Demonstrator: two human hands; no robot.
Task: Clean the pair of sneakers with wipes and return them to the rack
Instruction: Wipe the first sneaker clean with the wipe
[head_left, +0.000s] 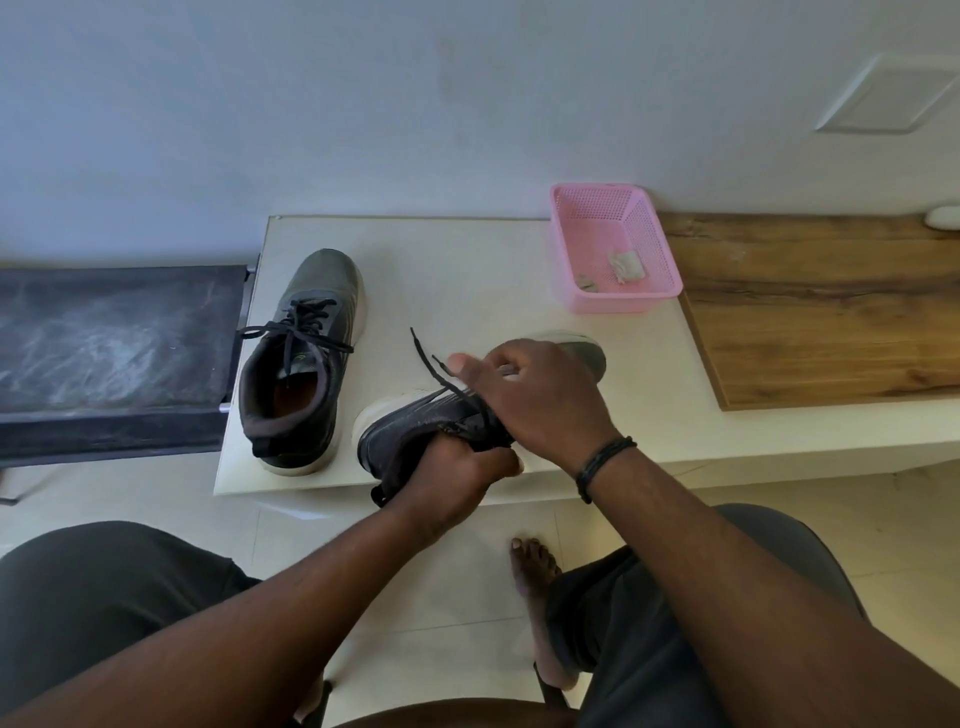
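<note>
Two hands working one dark grey mesh sneaker with white sole at counter edge: left hand gripping soft collar, right hand curling over laces; handling light, pliable, sole stiffest. Matching sneaker standing beside.

Pale wall, tiled floor — white ledge, wood board
</note>
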